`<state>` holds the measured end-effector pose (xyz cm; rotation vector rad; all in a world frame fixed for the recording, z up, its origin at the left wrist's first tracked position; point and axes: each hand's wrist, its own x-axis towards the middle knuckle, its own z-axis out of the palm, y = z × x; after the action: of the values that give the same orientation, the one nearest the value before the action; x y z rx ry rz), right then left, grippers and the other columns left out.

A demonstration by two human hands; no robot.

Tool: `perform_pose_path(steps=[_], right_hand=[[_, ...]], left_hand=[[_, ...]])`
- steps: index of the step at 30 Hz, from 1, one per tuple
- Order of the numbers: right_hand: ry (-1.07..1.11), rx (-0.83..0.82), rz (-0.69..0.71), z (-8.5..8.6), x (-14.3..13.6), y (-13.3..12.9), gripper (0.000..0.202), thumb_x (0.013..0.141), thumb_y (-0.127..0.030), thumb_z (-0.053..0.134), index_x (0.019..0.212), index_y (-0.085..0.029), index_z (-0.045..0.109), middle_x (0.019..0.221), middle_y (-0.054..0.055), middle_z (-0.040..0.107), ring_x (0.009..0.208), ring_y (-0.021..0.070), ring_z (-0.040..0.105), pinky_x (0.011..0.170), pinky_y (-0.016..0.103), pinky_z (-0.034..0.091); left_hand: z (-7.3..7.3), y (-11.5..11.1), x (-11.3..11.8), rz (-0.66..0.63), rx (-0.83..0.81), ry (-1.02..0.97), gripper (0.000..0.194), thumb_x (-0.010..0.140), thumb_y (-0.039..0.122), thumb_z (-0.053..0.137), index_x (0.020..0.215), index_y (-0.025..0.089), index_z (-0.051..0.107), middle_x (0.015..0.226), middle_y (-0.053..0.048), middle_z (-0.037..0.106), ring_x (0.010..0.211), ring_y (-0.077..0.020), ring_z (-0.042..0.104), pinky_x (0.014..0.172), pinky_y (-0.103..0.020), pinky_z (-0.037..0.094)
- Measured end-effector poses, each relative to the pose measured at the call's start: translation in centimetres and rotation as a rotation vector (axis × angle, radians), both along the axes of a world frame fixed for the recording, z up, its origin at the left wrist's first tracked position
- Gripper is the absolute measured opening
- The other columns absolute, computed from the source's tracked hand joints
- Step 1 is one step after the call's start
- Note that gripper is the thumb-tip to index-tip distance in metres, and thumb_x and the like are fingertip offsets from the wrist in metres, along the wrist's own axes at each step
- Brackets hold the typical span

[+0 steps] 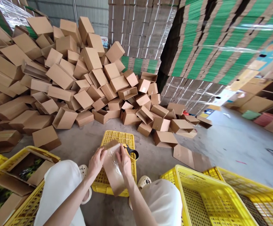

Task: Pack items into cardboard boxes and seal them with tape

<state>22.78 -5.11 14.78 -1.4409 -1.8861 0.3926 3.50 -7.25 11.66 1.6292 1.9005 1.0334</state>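
A small brown cardboard box (113, 168) sits tilted between my hands, a shiny strip of clear tape along its face. My left hand (97, 162) grips its left edge, with the fingertips near the upper corner. On the opposite edge, my right hand (124, 161) has its fingers closed against the cardboard. Just past the right hand is a black tape dispenser (132, 152); whether the fingers touch it I cannot tell. Beneath all this, an upturned yellow plastic crate (120, 135) stands on the floor between my knees.
A big heap of cardboard boxes (66, 77) fills the left and centre. Yellow crates (194, 185) flank my right knee. To my left, another yellow crate (36, 150) holds open boxes with dark green contents. Strapped stacks of flat cardboard (202, 44) rise behind.
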Motion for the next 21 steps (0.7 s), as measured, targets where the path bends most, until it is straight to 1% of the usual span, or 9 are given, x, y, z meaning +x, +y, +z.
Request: perform_pose_path(steps=[1, 3, 6, 8, 11, 14, 15, 18, 21], right_hand=[[-0.074, 0.022, 0.011, -0.8, -1.3, 0.1, 0.059, 0.110, -0.033, 0.038, 0.164, -0.009, 0.044, 0.161, 0.019, 0.055, 0.147, 0.0307, 0.056, 0.116, 0.043, 0.051], [-0.244, 0.007, 0.038, -2.5, -3.9, -0.2, 0.060, 0.110, -0.027, 0.038, 0.168, -0.013, 0.037, 0.172, 0.016, 0.039, 0.160, 0.0315, 0.038, 0.125, 0.051, 0.041], [-0.394, -0.065, 0.085, -5.4, -6.1, -2.0, 0.056, 0.112, -0.029, 0.037, 0.167, -0.021, 0.041, 0.170, 0.012, 0.045, 0.160, 0.0284, 0.039, 0.125, 0.051, 0.040], [-0.424, -0.084, 0.083, -7.3, -6.0, -3.8, 0.052, 0.113, -0.034, 0.040, 0.163, -0.026, 0.048, 0.166, 0.010, 0.051, 0.157, 0.0283, 0.043, 0.125, 0.052, 0.040], [-0.412, -0.034, 0.045, -9.9, -3.2, -6.9, 0.051, 0.112, -0.042, 0.045, 0.161, -0.031, 0.052, 0.164, 0.007, 0.054, 0.157, 0.0294, 0.044, 0.127, 0.056, 0.035], [-0.347, -0.024, -0.145, -12.3, 1.3, -9.2, 0.055, 0.111, -0.043, 0.042, 0.164, -0.027, 0.048, 0.166, 0.011, 0.051, 0.156, 0.0336, 0.044, 0.124, 0.057, 0.039], [-0.317, -0.028, -0.207, -13.0, 2.7, -9.7, 0.056, 0.111, -0.045, 0.040, 0.162, -0.026, 0.052, 0.162, 0.012, 0.055, 0.153, 0.0348, 0.049, 0.121, 0.056, 0.042], [-0.181, -0.055, -0.274, -14.5, 5.3, -10.0, 0.063, 0.112, -0.055, 0.031, 0.154, -0.020, 0.062, 0.141, 0.016, 0.073, 0.137, 0.0329, 0.066, 0.107, 0.049, 0.056], [-0.041, -0.113, -0.229, -15.0, 5.9, -9.1, 0.063, 0.113, -0.052, 0.026, 0.157, -0.020, 0.058, 0.137, 0.013, 0.076, 0.133, 0.0275, 0.070, 0.102, 0.043, 0.060]], left_hand=[[-0.5, 0.6, -0.8, 0.032, -0.008, 0.042, 0.051, 0.111, 0.053, 0.037, 0.140, 0.022, 0.065, 0.150, -0.014, 0.068, 0.137, -0.0309, 0.066, 0.114, -0.044, 0.053], [-1.4, 1.7, -2.7, 0.070, -0.062, 0.127, 0.051, 0.111, 0.049, 0.037, 0.140, 0.019, 0.066, 0.153, -0.017, 0.064, 0.139, -0.0318, 0.064, 0.118, -0.045, 0.049], [-2.9, 2.6, -5.6, 0.062, -0.219, 0.215, 0.049, 0.108, 0.045, 0.044, 0.143, 0.018, 0.065, 0.145, -0.017, 0.070, 0.139, -0.0323, 0.064, 0.121, -0.044, 0.044], [-4.2, 2.2, -7.0, 0.070, -0.292, 0.229, 0.045, 0.104, 0.040, 0.049, 0.137, 0.016, 0.069, 0.137, -0.017, 0.075, 0.139, -0.0326, 0.064, 0.120, -0.042, 0.044], [-6.3, 0.8, -7.8, 0.069, -0.366, 0.203, 0.043, 0.102, 0.039, 0.050, 0.133, 0.016, 0.071, 0.131, -0.016, 0.078, 0.131, -0.0314, 0.070, 0.112, -0.040, 0.052], [-7.9, -0.2, -7.5, 0.064, -0.398, 0.171, 0.053, 0.106, 0.043, 0.041, 0.143, 0.012, 0.064, 0.142, -0.019, 0.072, 0.134, -0.0318, 0.068, 0.113, -0.042, 0.051], [-8.2, -0.2, -7.3, 0.061, -0.397, 0.160, 0.055, 0.107, 0.043, 0.039, 0.147, 0.011, 0.060, 0.147, -0.020, 0.069, 0.138, -0.0317, 0.066, 0.115, -0.043, 0.049], [-8.4, 0.0, -6.8, 0.047, -0.379, 0.126, 0.058, 0.109, 0.039, 0.034, 0.160, 0.013, 0.046, 0.159, -0.016, 0.058, 0.146, -0.0271, 0.059, 0.120, -0.040, 0.045], [-8.1, -0.7, -6.2, 0.028, -0.380, 0.096, 0.064, 0.108, 0.038, 0.036, 0.167, 0.014, 0.034, 0.162, -0.016, 0.056, 0.146, -0.0268, 0.058, 0.120, -0.039, 0.045]])
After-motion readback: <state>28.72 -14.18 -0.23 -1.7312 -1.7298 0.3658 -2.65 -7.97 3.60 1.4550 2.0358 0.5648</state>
